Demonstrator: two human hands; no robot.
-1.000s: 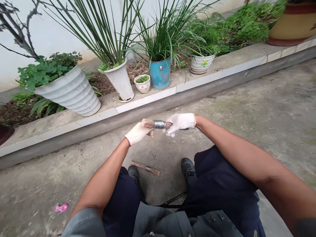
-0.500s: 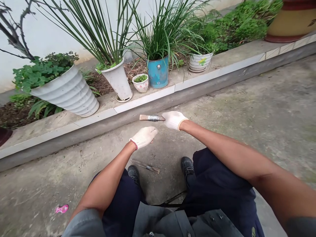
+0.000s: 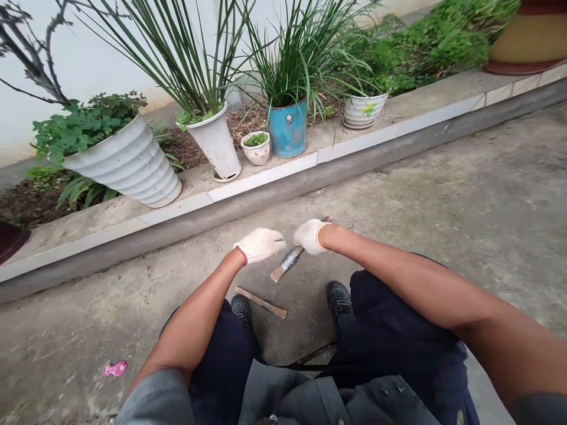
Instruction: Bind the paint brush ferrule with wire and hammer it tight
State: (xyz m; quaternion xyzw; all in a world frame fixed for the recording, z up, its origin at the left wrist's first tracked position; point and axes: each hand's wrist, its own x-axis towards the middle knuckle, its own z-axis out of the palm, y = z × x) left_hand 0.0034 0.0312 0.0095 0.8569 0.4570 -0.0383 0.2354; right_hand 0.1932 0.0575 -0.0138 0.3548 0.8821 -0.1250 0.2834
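Observation:
Both my hands wear white knit gloves. My right hand (image 3: pixel 310 235) is closed around a short wooden stick wrapped with metal wire at its middle (image 3: pixel 289 261); the stick slants down and to the left. My left hand (image 3: pixel 261 244) hovers just left of it with its fingers curled; nothing shows in them. A second wire-wrapped stick (image 3: pixel 261 302) lies on the concrete ground between my shoes.
A raised concrete kerb (image 3: pixel 266 177) runs across ahead, carrying a ribbed white pot (image 3: pixel 128 168), a tall white pot (image 3: pixel 217 144), a small white bowl pot (image 3: pixel 257 150), a blue tin pot (image 3: pixel 287 130) and another white pot (image 3: pixel 364 110). A pink scrap (image 3: pixel 114 369) lies left.
The left hand let go of the stick. The right hand swung it from level, pointing left, down to a slant near the ground. The left hand stays close beside it.

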